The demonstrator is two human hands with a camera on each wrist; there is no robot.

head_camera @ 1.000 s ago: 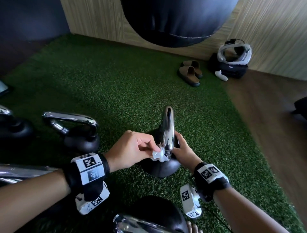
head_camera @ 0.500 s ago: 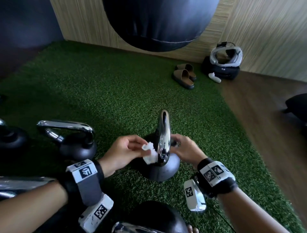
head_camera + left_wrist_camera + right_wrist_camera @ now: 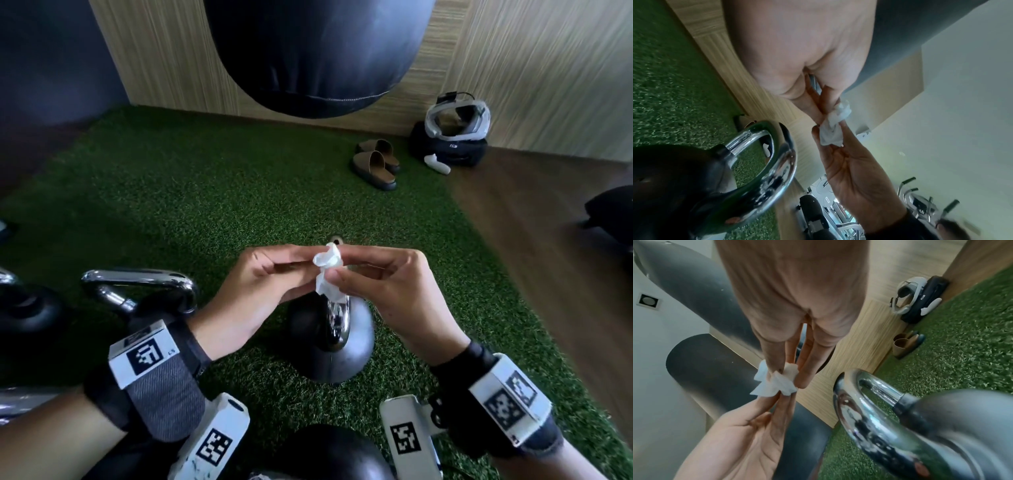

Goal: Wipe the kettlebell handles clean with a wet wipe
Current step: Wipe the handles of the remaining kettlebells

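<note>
Currently, both hands are meeting at the centre of the head view, raised above the kettlebell (image 3: 337, 346), and holding the wet wipe (image 3: 328, 270) between them. Left hand (image 3: 263, 291) is pinching the crumpled upper part of the wipe with fingertips and thumb; right hand (image 3: 394, 294) is pinching the lower part the same way. Neither hand is touching the kettlebell.

Wipe is showing as a small, bunched white wad, clear of the chrome handle (image 3: 337, 317), which is standing upright just below it, edge-on to the head camera. Left wrist view is showing the handle loop (image 3: 774, 170) at lower left, apart from the wipe (image 3: 833, 128). Right wrist view is showing the same gap, with the wipe (image 3: 774, 382) at centre left and the handle (image 3: 857, 404) at lower right.

A second kettlebell (image 3: 144, 294) is sitting on the green turf (image 3: 205, 192) at centre left. Brown slippers (image 3: 375, 168) and a white headset (image 3: 457, 118) on a black case are lying at upper right. A dark punching bag (image 3: 315, 51) is hanging at top centre.
</note>
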